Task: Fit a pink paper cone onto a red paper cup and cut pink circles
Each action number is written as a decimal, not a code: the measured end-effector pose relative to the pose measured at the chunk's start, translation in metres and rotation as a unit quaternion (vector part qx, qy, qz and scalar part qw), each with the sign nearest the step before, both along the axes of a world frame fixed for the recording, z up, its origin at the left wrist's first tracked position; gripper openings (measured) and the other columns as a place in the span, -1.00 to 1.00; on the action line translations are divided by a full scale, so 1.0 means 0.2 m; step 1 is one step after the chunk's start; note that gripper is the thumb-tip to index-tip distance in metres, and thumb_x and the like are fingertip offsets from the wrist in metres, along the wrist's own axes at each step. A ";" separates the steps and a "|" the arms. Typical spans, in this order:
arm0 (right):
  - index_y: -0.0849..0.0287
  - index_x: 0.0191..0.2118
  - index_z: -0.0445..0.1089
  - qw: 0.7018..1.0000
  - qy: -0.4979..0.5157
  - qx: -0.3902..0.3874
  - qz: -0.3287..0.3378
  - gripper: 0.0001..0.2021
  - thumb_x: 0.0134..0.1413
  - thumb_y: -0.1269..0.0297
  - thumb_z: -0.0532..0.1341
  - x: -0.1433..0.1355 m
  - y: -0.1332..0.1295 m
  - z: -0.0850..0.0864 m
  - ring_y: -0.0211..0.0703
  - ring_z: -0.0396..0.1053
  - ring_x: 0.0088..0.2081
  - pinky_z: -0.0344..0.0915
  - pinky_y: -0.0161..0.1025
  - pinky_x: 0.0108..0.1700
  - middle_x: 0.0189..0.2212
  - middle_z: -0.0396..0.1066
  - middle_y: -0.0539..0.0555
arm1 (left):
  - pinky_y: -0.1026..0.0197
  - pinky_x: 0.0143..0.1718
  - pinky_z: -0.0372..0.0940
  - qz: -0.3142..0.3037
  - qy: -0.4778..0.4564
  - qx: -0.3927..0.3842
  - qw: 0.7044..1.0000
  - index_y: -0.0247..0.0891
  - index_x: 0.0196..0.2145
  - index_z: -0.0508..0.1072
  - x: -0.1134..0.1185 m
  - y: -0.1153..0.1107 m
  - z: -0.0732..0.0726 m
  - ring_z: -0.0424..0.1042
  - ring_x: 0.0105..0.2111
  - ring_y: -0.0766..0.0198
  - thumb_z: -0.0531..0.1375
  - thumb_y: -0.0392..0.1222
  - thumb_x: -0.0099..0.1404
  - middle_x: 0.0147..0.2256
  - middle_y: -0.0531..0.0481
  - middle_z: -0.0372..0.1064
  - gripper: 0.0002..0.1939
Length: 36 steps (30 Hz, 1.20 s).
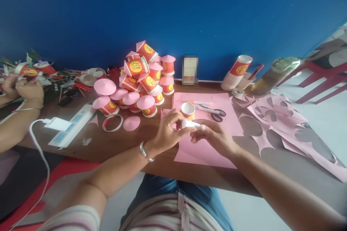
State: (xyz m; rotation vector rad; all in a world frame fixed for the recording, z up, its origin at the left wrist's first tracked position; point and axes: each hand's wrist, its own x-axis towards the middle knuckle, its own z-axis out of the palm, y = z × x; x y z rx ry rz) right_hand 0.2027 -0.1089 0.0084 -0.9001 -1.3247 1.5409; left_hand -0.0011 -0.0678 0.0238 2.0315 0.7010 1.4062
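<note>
A small white tube, perhaps glue, lies between my two hands just over the table. My left hand grips its left end with curled fingers. The fingers of my right hand pinch its narrow right end. Right behind the tube stands a short paper cup with a white rim. Pink paper sheets lie beneath my hands. On the upper sheet, black-handled scissors rest beside a slim pen-like tool.
Red paper cups with pink cone tops are piled left of centre. A white power strip and tape ring sit nearer. Stacked cups, a bottle and pink offcuts are right. Another person's hands work far left.
</note>
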 end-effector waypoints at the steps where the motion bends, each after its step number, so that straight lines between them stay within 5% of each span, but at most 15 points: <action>1: 0.17 -0.06 0.55 0.999 0.024 -0.021 0.011 -0.63 0.29 -0.05 0.30 0.00 0.00 -0.01 -0.12 0.56 -0.32 0.56 -0.10 -0.16 -0.32 0.58 0.11 | 0.23 -0.38 0.23 -0.002 0.006 0.001 1.000 -0.21 -0.45 0.35 0.00 0.00 0.00 0.27 -0.42 0.34 0.41 -0.04 0.28 -0.45 0.09 0.31 -0.65; 6: 0.13 -0.15 0.59 0.998 0.049 -0.004 -0.033 -0.68 0.18 -0.04 0.41 0.01 0.03 -0.03 -0.15 0.56 -0.37 0.56 -0.12 -0.18 -0.36 0.60 0.06 | 0.19 -0.36 0.25 -0.002 0.021 -0.016 1.000 -0.20 -0.40 0.43 -0.01 0.00 -0.02 0.30 -0.40 0.30 0.39 0.05 0.29 -0.44 0.06 0.36 -0.68; 14: 0.05 -0.14 0.62 0.980 -0.077 0.119 -0.139 -0.72 0.11 0.02 0.46 0.00 -0.01 0.00 -0.01 0.62 -0.29 0.60 -0.06 -0.19 -0.33 0.66 0.07 | 0.25 -0.42 0.21 -0.026 -0.025 -0.114 0.993 -0.23 -0.49 0.30 0.01 0.00 -0.02 0.22 -0.43 0.34 0.39 0.06 0.28 -0.47 0.09 0.23 -0.57; 17: 0.06 -0.18 0.62 0.980 -0.074 0.105 -0.153 -0.72 0.08 0.01 0.48 0.01 -0.01 -0.01 0.00 0.62 -0.29 0.60 -0.06 -0.20 -0.33 0.66 0.07 | 0.25 -0.41 0.27 -0.071 -0.001 -0.191 0.979 -0.22 -0.29 0.45 -0.01 0.01 -0.01 0.31 -0.42 0.35 0.42 0.07 0.24 -0.37 0.04 0.35 -0.65; 20: 0.07 -0.25 0.61 0.980 -0.047 0.076 -0.179 -0.72 0.04 -0.01 0.50 0.04 0.02 -0.01 0.00 0.62 -0.32 0.61 -0.04 -0.21 -0.39 0.65 0.06 | 0.23 -0.37 0.37 -0.100 0.050 -0.236 0.965 -0.20 -0.03 0.48 -0.08 0.05 0.01 0.43 -0.38 0.31 0.46 0.03 0.18 -0.24 -0.04 0.51 -0.52; 25: 0.09 -0.29 0.59 0.976 -0.018 0.063 -0.205 -0.69 0.02 -0.02 0.51 0.05 0.04 -0.03 -0.01 0.62 -0.33 0.61 -0.02 -0.20 -0.40 0.63 0.06 | 0.19 -0.30 0.42 0.012 0.203 -0.125 0.971 -0.21 -0.07 0.53 -0.26 0.16 0.01 0.51 -0.35 0.25 0.35 -0.11 0.32 -0.25 -0.05 0.55 -0.74; 29: 0.10 -0.26 0.60 0.979 -0.016 0.059 -0.193 -0.68 0.01 -0.03 0.51 0.03 0.04 -0.03 -0.03 0.62 -0.34 0.61 -0.07 -0.25 -0.40 0.62 0.06 | 0.16 -0.28 0.40 0.097 0.344 -0.011 0.934 -0.20 -0.07 0.54 -0.35 0.19 -0.05 0.47 -0.37 0.25 0.31 -0.23 0.33 -0.24 -0.02 0.48 -0.79; 36: 0.11 -0.22 0.60 0.985 -0.019 0.051 -0.163 -0.66 0.02 -0.03 0.50 0.02 0.03 -0.03 -0.06 0.60 -0.36 0.63 -0.02 -0.22 -0.36 0.61 0.07 | 0.19 -0.28 0.38 0.145 0.400 0.057 0.903 -0.19 -0.05 0.50 -0.41 0.17 -0.15 0.48 -0.32 0.22 0.18 -0.23 0.44 -0.18 -0.07 0.48 -0.84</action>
